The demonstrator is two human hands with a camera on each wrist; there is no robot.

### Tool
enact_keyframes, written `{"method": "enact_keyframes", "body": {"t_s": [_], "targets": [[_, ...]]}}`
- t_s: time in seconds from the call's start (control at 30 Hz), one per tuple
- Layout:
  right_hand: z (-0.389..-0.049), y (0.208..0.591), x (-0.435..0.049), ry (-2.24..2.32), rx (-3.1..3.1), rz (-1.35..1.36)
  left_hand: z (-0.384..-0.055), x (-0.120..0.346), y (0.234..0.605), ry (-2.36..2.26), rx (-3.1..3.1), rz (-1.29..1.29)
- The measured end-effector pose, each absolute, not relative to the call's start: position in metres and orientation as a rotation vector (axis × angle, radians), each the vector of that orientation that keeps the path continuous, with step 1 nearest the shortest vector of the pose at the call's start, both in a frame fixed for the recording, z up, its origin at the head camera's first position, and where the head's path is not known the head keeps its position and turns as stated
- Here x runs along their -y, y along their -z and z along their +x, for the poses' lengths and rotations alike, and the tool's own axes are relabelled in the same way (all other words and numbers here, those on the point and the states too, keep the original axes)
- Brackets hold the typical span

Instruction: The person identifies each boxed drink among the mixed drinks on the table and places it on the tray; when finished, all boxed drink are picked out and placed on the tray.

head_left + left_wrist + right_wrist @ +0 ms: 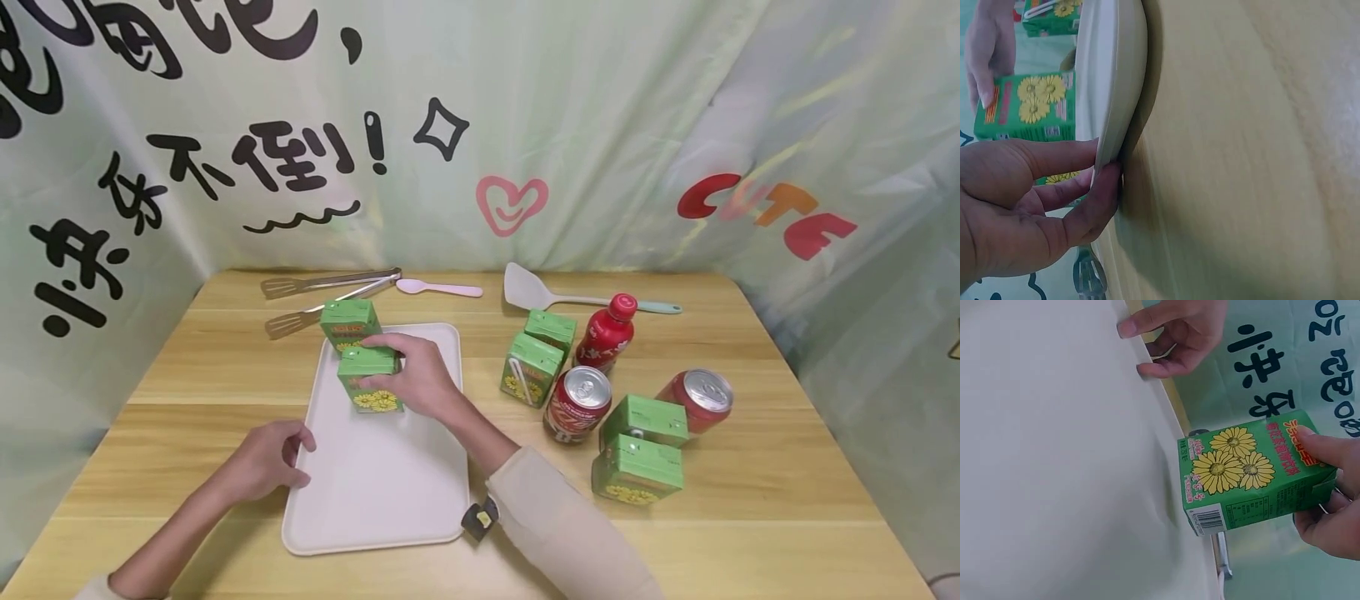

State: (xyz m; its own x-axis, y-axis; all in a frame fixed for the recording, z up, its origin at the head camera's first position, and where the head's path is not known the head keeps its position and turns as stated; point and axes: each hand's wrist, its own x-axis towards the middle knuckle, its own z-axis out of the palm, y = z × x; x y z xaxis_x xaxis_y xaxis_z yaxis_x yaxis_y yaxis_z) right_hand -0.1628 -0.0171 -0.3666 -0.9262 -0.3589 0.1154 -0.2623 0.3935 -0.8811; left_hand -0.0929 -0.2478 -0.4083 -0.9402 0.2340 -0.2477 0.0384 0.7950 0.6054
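Observation:
A white rectangular tray (382, 508) lies on the wooden table. My left hand (264, 462) pinches its left rim; in the left wrist view, the thumb and fingers of that hand (1041, 200) are on either side of the rim. Over the tray's far left part, my right hand (422, 375) grips a green drink carton (372, 392) near its top. Yellow flowers show on this carton (1235, 469) in the right wrist view. Just behind it stands a second green carton (349, 313), at the tray's far left corner. Whether the gripped carton touches the tray I cannot tell.
Right of the tray stand several more green cartons (637, 471), a red bottle (606, 333) and two red cans (576, 408). Metal tongs (330, 283), a pink spoon (442, 288) and a spatula (528, 290) lie along the back. Behind the table hangs a printed curtain (615, 125).

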Motion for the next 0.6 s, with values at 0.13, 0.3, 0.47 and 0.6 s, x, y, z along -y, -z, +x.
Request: {"method": "enact_keyframes", "body": {"t_s": [0.13,0.3,0.47,0.6], "targets": [[-0.169,0.366,0.029,1.574,-2.538,-0.570,-0.093,0.248,0.409,-0.904,-2.675,0.219],[-0.176,0.367,0.043,1.505,-2.613,-0.634,-0.094,0.250,0.411,-0.895,-2.667,0.227],[-0.183,0.372,0.053,1.444,-2.650,-0.646,-0.096,0.252,0.413,-0.881,-2.677,0.214],[-0.185,0.378,0.055,1.440,-2.648,-0.603,-0.095,0.251,0.411,-0.895,-2.667,0.219]]}}
